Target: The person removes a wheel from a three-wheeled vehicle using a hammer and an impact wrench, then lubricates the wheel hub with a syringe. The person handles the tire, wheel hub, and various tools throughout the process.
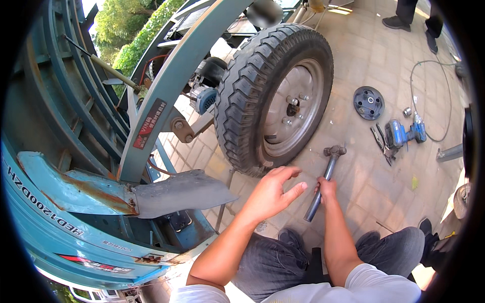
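Note:
My right hand (pixel 328 189) is wrapped round the metal handle of a hammer (pixel 331 167), its head pointing away from me over the paving. In front of me stands a wheel (pixel 270 98) with a thick-treaded black tyre and a grey steel rim. Several studs or nuts (pixel 292 101) stick out around the dark hole at the rim's middle. Just below the tyre's near edge, my left hand (pixel 277 192) holds nothing, with thumb and fingers apart.
A teal vehicle body (pixel 106 222) with a grey flap (pixel 182 194) fills the left. On the paving at right lie a black round cover (pixel 369 103), a blue power tool (pixel 396 133), pliers (pixel 387 153), a socket (pixel 407 111) and a cable (pixel 411 81). People stand at the far right and near right.

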A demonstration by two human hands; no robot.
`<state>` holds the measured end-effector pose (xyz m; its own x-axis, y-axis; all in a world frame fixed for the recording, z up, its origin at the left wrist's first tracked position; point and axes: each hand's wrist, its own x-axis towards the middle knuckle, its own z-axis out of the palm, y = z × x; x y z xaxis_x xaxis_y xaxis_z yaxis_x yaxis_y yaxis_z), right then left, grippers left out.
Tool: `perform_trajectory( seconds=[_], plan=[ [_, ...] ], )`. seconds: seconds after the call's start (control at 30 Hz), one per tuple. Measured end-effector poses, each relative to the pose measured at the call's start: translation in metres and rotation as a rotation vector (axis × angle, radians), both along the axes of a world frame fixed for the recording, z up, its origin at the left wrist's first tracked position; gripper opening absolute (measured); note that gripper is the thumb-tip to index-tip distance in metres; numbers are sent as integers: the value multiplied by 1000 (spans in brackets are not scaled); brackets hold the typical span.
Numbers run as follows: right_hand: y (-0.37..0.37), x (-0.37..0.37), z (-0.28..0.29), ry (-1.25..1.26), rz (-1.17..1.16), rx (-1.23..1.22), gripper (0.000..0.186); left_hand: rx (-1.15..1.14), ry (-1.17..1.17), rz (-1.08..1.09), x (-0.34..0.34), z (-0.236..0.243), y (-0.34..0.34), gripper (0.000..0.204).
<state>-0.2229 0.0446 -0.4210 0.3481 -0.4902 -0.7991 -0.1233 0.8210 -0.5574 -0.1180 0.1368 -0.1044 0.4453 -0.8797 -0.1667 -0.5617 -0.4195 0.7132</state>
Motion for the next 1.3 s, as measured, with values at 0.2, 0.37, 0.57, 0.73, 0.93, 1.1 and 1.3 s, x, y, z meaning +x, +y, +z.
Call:
perform_trajectory(
  seconds=[0.2, 0.37, 0.57, 0.73, 0.93, 1.1, 1.3],
  plan=[
    [-21, 20, 41, -210, -243, -66, 15, 575, 89, 463, 24, -26, 73, 77],
    [-36, 34, 136, -775, -450, -42, 21, 255, -49, 697, 55, -56, 101, 114],
    [0, 43, 118, -595, -367, 60, 19, -267, 141, 589, 78, -78, 60, 99],
    [26, 62, 119, -519, -345, 42, 21, -423, 224, 584, 96, -79, 74, 101],
    [38, 96, 133, -675, -341, 96, 15, -441, 186, 533, 107, -75, 71, 108],
    [45, 106, 134, -631, -248, 16, 16, -361, 72, 574, 104, -63, 67, 108],
    [23, 93, 138, -633, -631, -70, 14, -432, 202, 538, 103, -77, 62, 91]
  ],
)
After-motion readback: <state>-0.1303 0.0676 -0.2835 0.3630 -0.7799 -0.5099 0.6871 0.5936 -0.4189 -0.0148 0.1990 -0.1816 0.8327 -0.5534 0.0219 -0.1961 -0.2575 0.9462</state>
